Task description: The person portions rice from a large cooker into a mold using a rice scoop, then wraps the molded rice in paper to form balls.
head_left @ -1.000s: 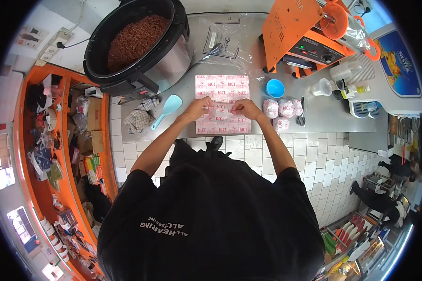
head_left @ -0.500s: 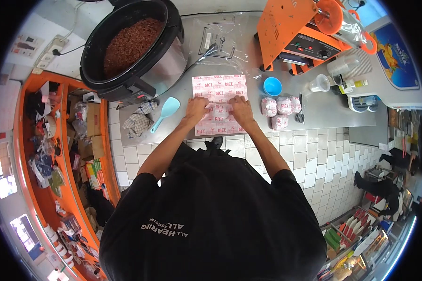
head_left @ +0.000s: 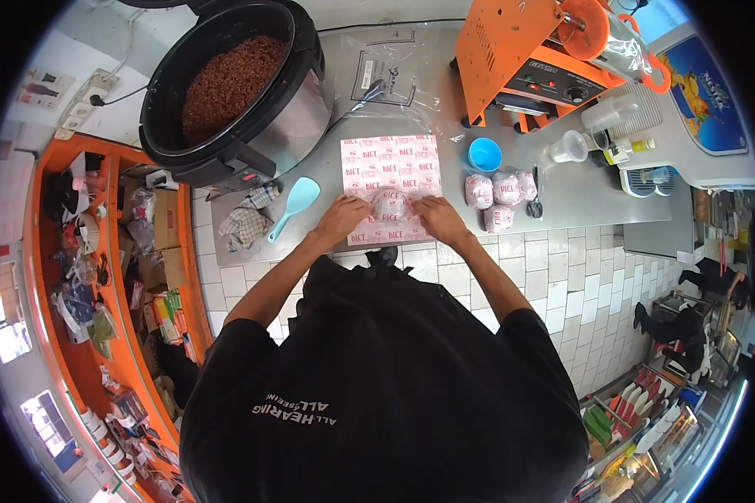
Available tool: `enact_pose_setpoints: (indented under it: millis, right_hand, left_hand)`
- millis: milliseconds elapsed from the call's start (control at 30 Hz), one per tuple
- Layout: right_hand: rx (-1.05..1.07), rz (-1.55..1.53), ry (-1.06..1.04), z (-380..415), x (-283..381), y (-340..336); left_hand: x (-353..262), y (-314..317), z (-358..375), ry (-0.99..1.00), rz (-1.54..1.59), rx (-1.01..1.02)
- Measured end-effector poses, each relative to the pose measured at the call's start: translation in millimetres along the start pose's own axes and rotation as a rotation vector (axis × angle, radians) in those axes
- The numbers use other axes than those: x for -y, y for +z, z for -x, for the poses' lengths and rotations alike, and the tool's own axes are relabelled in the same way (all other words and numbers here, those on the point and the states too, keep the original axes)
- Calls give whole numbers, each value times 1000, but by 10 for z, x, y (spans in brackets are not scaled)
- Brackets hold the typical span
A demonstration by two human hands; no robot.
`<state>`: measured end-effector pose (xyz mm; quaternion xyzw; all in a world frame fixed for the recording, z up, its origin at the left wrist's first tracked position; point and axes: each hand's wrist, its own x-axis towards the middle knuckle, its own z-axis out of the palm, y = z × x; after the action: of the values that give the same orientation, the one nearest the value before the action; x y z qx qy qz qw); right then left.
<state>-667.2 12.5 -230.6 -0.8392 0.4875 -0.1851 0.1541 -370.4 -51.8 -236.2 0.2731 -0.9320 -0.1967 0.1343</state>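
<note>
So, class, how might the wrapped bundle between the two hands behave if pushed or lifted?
The wrapped bundle may rock or roll when pushed, since it looks rounded. Its printed wrapping looks thin, so it would probably crease under a squeeze. Its weight is hard to judge: the contents are hidden.

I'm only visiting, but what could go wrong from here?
The paper around the bundle might tear or come loose, since the left hand and right hand are both at its sides.

The wrapped ball nearest the front edge of the counter could roll off if nudged.

The pale blue paddle lies near the left forearm, so a bump might knock it down.
</note>
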Motion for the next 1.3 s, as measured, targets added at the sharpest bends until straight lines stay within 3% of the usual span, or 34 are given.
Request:
enact_pose_setpoints:
  millis: [100, 133, 233, 267, 333, 367, 433, 467, 533, 567, 633, 667, 733, 767, 833, 867, 933, 1033, 1100, 1167, 1233, 1300]
  right_hand:
    - [147, -172, 107, -242, -156, -14]
    - [145, -227, 222, -338, -151, 8]
    - [101, -219, 426, -569, -100, 101]
    - [97, -219, 427, -573, -66, 119]
    - [-105, 35, 176, -596, -21, 153]
    - [-109, 33, 172, -606, -50, 133]
    - [-5, -260, 36, -556, -173, 64]
    - [-8, -258, 32, -539, -204, 55]
    - [221, -798, 249, -446, -186, 111]
    - [222, -797, 243, -413, -162, 150]
    - [183, -1270, 365, -349, 8, 156]
    - [74, -1207, 372, -327, 103, 131]
    - [35, -1163, 395, -300, 135, 158]
    - [-12, -1115, 419, -290, 144, 171]
    - [-37, -1023, 462, -308, 215, 70]
    - [-55, -926, 500, -320, 268, -7]
    - [-90, -855, 555, -410, 429, -159]
    - [-172, -809, 554, -508, 489, -283]
    - [-221, -833, 506, -548, 547, -375]
    - [-678, -1303, 509, -591, 721, -476]
    - [-709, -1371, 616, -608, 829, -471]
    - [-954, -1974, 650, -637, 946, -434]
  left_hand:
    - [-3, -143, -263, -240, 140, 132]
    - [7, -173, -352, -363, 212, 214]
    - [119, -48, -584, -493, 283, 233]
    - [112, 4, -597, -490, 281, 234]
    - [41, -46, -631, -350, 36, 125]
    - [82, -58, -626, -352, 30, 124]
    - [214, -16, -586, -142, 305, 190]
    - [279, -1, -550, -141, 300, 187]
    - [273, -36, -438, -343, 1204, 305]
    - [243, -34, -385, -343, 1201, 300]
    - [113, -65, -273, -688, 1805, 228]
    - [72, -27, -270, -690, 1804, 221]
    - [-12, 117, -258, -738, 1547, -160]
    - [2, 142, -232, -741, 1546, -157]
    - [-11, 137, -210, -555, 1085, -374]
    - [-16, 123, -209, -557, 1086, -368]
    - [-93, -88, -284, -657, 1028, -76]
    - [-554, -434, -509, -626, 1050, -205]
    - [-762, -609, -646, -603, 865, -274]
    - [-778, -666, -771, -604, 1127, -362]
    - [-916, -818, -881, -651, 1177, -397]
    - [-985, -818, -936, -554, 1081, -286]
